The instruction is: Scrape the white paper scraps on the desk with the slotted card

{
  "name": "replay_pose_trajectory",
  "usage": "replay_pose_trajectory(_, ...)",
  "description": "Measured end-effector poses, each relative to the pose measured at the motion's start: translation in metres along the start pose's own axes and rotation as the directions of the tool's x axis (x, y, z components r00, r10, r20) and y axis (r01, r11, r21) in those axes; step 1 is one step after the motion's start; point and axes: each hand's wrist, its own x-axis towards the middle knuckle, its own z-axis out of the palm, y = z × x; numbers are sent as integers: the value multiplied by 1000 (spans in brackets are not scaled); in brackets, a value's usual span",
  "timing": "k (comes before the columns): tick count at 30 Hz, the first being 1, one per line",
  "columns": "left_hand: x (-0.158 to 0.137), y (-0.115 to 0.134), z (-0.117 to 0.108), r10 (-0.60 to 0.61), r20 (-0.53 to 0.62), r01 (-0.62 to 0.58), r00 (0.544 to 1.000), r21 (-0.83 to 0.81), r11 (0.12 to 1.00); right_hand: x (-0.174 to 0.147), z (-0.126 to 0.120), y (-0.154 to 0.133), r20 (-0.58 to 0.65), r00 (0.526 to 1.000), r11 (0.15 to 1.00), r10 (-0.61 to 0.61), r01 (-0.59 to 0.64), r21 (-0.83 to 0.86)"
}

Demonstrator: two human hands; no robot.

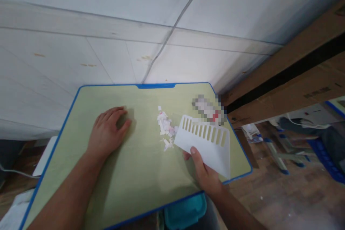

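Observation:
My right hand (203, 172) grips a flat white plastic board with a row of slots (206, 147), thumb on top and the other fingers mostly hidden beneath. The board is held tilted over the right part of the table, its left corner beside a small heap of torn white paper scraps (165, 124). A few scraps show pinkish marks. On the left side of the table rests my left hand (107, 129), fingers apart and nothing in it, some way left of the scraps.
The pale green table (134, 172) has a blue edge and stands against a white wall (107, 54). A blurred-out object (207, 109) lies at its back right. Tall cardboard boxes (296, 79) stand to the right. Below the front edge is a teal bin (184, 212).

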Motion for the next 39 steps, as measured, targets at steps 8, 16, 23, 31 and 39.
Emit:
replay_pose_trajectory(8, 4, -7, 5, 26, -39, -26, 999, 6, 1000, 10, 7, -2, -112, 991, 980, 70, -48, 191)
replay_pose_trajectory(16, 25, 20, 12, 5, -5, -4, 1000, 203, 979, 89, 5, -6, -91, 981, 937, 173, -136, 322)
replay_pose_trajectory(23, 23, 46, 0, -90, 32, 77, 995, 298, 951, 145, -6, -28, -136, 974, 983, 183, -184, 9)
replay_pose_trajectory(31, 25, 34, 4, -107, -22, 109, 994, 230, 967, 150, 15, -41, 37, 997, 988, 70, -65, -137)
replay_pose_trajectory(39, 32, 6, 10, -171, -91, 175, 981, 43, 984, 204, 66, -76, 95, 994, 990, 61, -48, -134)
